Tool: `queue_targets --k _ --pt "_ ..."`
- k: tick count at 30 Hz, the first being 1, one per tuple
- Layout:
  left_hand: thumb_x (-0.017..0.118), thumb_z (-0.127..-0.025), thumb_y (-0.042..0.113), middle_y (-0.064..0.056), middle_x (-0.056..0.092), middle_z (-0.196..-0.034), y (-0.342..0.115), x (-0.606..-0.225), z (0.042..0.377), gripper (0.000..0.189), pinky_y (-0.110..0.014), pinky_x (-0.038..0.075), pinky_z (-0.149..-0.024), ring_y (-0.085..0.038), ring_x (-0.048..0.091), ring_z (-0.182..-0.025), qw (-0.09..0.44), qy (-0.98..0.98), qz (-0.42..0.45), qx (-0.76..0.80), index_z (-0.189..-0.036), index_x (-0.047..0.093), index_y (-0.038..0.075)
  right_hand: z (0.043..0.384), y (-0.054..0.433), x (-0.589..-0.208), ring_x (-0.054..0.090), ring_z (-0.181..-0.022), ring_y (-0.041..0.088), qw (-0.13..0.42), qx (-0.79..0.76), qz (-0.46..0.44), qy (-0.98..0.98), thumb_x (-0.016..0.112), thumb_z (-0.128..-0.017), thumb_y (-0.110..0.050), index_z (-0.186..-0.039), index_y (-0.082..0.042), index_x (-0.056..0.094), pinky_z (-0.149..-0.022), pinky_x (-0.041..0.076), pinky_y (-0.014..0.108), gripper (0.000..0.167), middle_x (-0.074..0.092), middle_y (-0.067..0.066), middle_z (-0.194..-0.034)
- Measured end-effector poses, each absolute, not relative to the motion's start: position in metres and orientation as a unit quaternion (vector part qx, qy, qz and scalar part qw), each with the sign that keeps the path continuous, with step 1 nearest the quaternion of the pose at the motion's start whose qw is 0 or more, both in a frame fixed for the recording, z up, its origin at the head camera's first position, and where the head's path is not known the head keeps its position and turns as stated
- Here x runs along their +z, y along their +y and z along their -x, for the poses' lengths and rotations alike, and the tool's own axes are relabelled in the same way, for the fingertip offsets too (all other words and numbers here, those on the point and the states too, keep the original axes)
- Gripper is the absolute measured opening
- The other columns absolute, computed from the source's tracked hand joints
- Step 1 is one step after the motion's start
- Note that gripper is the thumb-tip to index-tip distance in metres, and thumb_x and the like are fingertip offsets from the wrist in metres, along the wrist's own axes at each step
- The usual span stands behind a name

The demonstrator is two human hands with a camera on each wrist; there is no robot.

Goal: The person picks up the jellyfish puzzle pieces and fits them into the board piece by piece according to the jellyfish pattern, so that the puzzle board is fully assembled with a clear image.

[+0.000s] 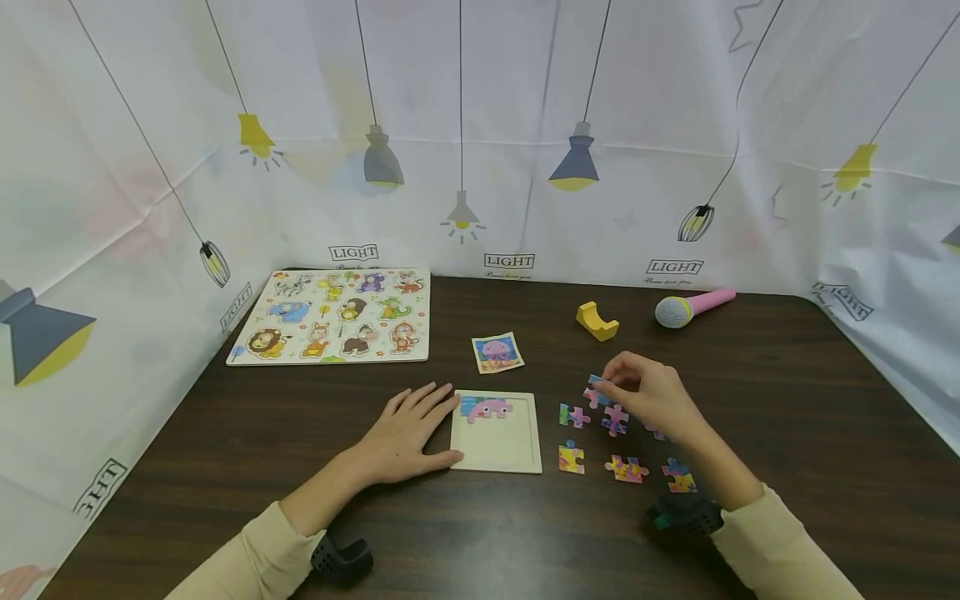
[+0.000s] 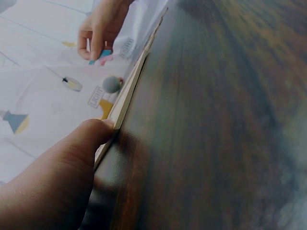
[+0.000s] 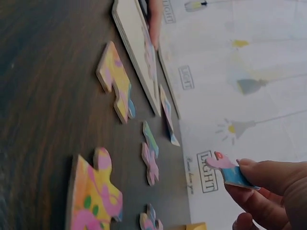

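Note:
My right hand [image 1: 647,395] pinches a blue and pink puzzle piece [image 3: 233,173] between thumb and fingers, raised over the other pieces. With fingers spread, my left hand [image 1: 405,437] rests at the left edge of the puzzle tray [image 1: 495,450], its thumb on the rim. Joined pieces [image 1: 486,407] showing a pink animal on blue fill the tray's upper left. To the tray's right lie several loose pieces, among them a yellow one [image 1: 571,457], a pink and yellow one [image 1: 627,469] and a pink one [image 1: 615,420]; my right wrist partly covers another.
Behind the tray lies a picture card [image 1: 498,353] with a pink octopus. An animal puzzle board [image 1: 333,321] is at the back left. A yellow curved block [image 1: 597,322] and a pink toy microphone [image 1: 693,307] lie at the back right, before a printed cloth backdrop [image 1: 480,150].

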State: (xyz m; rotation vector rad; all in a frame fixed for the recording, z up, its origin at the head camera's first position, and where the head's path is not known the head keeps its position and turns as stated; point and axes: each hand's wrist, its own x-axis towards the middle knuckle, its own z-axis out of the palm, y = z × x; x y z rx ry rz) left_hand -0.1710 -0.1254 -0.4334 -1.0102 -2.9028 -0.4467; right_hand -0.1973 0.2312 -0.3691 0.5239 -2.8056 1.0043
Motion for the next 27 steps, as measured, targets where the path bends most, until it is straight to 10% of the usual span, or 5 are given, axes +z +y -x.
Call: queue_targets --k 27 --pt "0.037 -0.086 0.066 -0.005 0.02 -0.151 -0.125 -0.433 0.17 0.08 -0.051 0.012 -0.105 -0.026 0.014 -0.137 0.018 -0.933 0.326 -0.149 -0.146 0.026 0.015 0.199 0.162 -0.387 0.045 -0.052 0.012 0.013 0.359 -0.185 -0.915 0.069 -0.083 -0.024 -0.08 -0.01 0.059 -0.046 0.037 0.024 0.018 0.053 -0.003 -0.062"
